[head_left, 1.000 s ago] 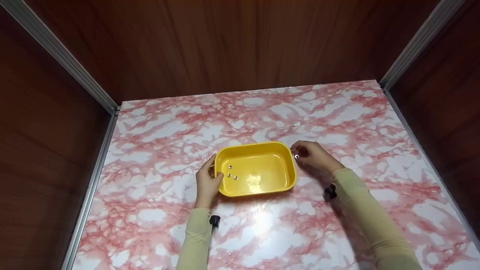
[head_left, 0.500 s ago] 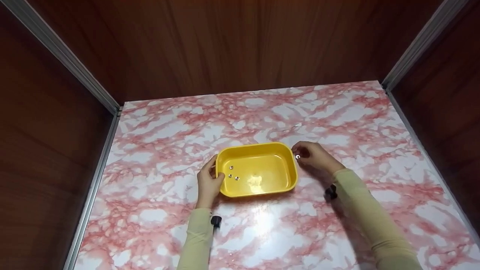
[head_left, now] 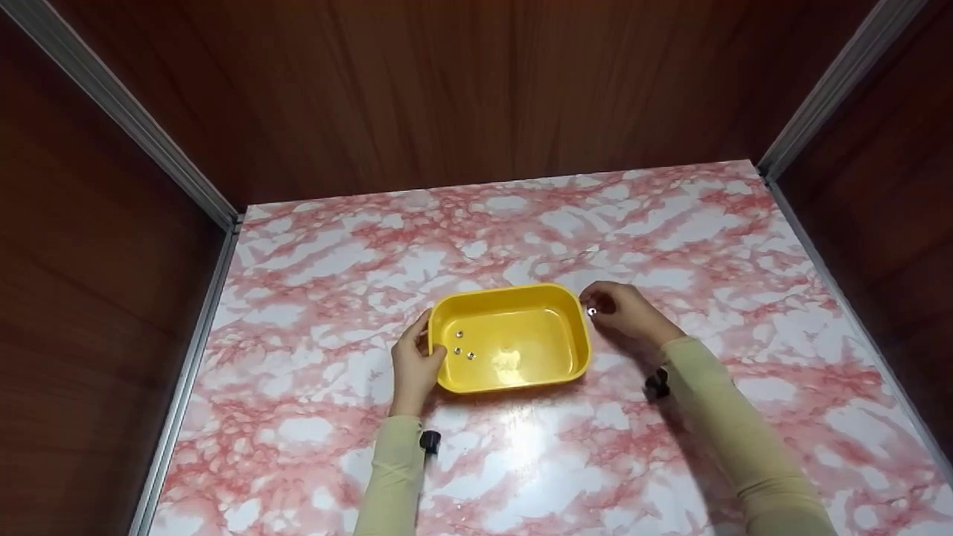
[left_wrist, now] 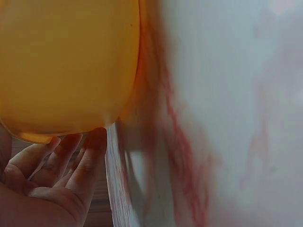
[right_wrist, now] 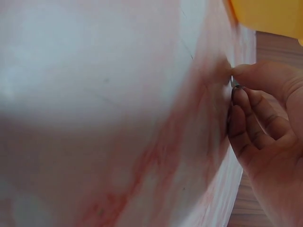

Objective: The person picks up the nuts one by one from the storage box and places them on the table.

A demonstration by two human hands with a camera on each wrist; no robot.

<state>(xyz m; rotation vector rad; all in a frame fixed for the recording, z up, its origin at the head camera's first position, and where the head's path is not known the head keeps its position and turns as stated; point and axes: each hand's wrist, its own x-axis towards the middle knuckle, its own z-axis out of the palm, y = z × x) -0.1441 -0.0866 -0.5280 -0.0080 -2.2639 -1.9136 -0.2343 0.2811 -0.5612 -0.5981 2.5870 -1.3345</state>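
Between the thumb and index finger of the right hand (head_left: pixel 631 311), a small metal piece (head_left: pixel 592 312) is pinched, with the gap kept narrow by the piece itself; in the right wrist view the other fingers (right_wrist: pixel 244 127) are seen curled in beneath it. The piece is held just outside the right end of the yellow tray (head_left: pixel 536 339), low over the tabletop (head_left: pixel 313 461); whether the tabletop is touched by it cannot be told.

The opposite end of the tray is gripped by the left hand (head_left: pixel 415 368): the thumb is laid over the rim, and the outer wall is supported by the fingers, as is also shown from the left wrist. Whether the tray's base is set flat cannot be told.

Inside the tray, near the left thumb, three loose metal pieces (head_left: pixel 458 351) are grouped close together but apart from one another. A patch of light is reflected on the tray's floor.

Both forearms are covered by pale yellow-green sleeves (head_left: pixel 733 432), and a small black device (head_left: pixel 430 441) is worn at each wrist. The tabletop is patterned in red and white marbling. It is bordered at the back by a dark wood panel (head_left: pixel 476 89) and at the sides by similar panels, joined by grey metal strips (head_left: pixel 830 89).
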